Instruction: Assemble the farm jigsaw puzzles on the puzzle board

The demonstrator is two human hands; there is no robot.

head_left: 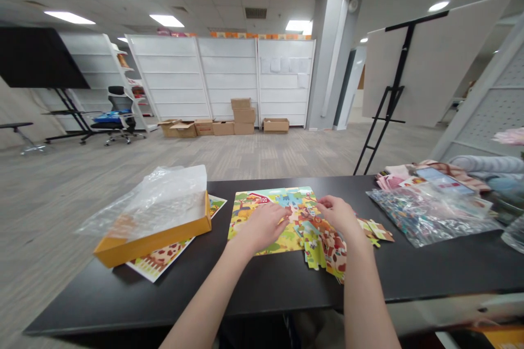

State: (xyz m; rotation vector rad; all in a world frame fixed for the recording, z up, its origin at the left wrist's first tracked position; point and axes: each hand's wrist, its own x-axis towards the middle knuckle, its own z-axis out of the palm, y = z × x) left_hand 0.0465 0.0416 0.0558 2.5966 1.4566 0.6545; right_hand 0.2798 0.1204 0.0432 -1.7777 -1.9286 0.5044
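Note:
A colourful cartoon farm jigsaw puzzle (266, 212) lies on the black table (123, 300), with a red barn at its far edge. My left hand (262, 226) rests on the puzzle, its fingertips near a loose heap of pieces (323, 245). My right hand (338, 214) sits over that heap, and the frame does not show whether it grips a piece. Further right, a clear plastic bag of puzzle pieces (434, 215) lies on the table.
To the left, an orange box tray (153, 240) lined with clear plastic sits on a printed picture sheet (158, 259). Folded cloth and pink packaging (426, 172) lie at the far right. Behind the table are carpet, cardboard boxes (244, 117), white shelving, an office chair and easel stands.

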